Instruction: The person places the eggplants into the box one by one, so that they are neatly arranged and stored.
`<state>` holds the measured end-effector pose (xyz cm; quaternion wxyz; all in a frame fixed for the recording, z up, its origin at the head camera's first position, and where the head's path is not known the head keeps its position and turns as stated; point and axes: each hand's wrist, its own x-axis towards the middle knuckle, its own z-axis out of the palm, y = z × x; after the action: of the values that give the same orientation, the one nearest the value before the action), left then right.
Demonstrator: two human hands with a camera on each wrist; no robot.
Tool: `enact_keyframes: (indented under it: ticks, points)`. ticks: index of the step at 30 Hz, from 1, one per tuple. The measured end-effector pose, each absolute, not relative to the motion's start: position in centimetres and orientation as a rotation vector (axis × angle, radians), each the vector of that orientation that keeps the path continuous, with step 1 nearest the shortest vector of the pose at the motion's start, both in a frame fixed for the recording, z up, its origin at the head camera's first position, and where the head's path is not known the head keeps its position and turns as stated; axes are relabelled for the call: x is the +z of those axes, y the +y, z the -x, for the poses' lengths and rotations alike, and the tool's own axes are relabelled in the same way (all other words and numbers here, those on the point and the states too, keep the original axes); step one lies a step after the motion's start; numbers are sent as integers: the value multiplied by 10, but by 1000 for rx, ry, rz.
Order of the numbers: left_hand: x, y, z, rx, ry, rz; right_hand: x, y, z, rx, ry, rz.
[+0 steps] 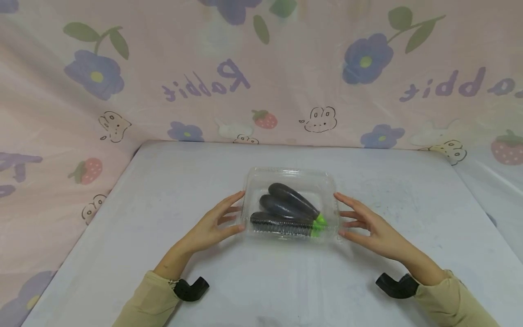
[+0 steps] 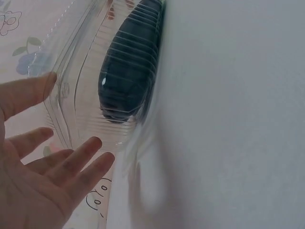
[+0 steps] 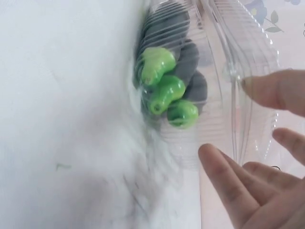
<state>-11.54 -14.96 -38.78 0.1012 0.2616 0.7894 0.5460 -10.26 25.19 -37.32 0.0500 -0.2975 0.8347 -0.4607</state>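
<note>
A clear plastic clamshell box (image 1: pixel 255 179) with ribbed sides sits on the white table, its lid closed. Inside lie three dark eggplants (image 1: pixel 293 197) with bright green stem ends (image 3: pixel 167 93), the stems toward my right hand. My left hand (image 1: pixel 209 229) is at the box's left side, fingers spread and thumb tip right at the rim in the left wrist view. On the opposite side, my right hand (image 1: pixel 377 232) mirrors it, its fingers extended and its thumb (image 3: pixel 274 90) close to the lid's edge. Neither hand's fingers are curled round the box.
The white tabletop (image 1: pixel 196 172) runs back to a pink curtain (image 1: pixel 286 68) printed with flowers, rabbits and strawberries. The curtain also hangs along the left side. Black curved pieces (image 1: pixel 192 289) sit at both wrists, by the beige sleeves (image 1: pixel 149 299).
</note>
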Motion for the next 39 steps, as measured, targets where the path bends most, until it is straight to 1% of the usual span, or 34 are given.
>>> enact_keyframes:
  ticks: [11,20,25,39]
  points:
    - [-383,-145,114,1600,2330,-558,-373,248,103,-1507,2443,714]
    - [-384,-144,114,1698,2233,-576,-374,248,102,-1602,2323,659]
    - [-385,-143,114,1760,2149,-530,-375,249,102,-1632,2265,563]
    - [-385,-138,115,1779,2153,-463,-375,243,98,-1694,2188,472]
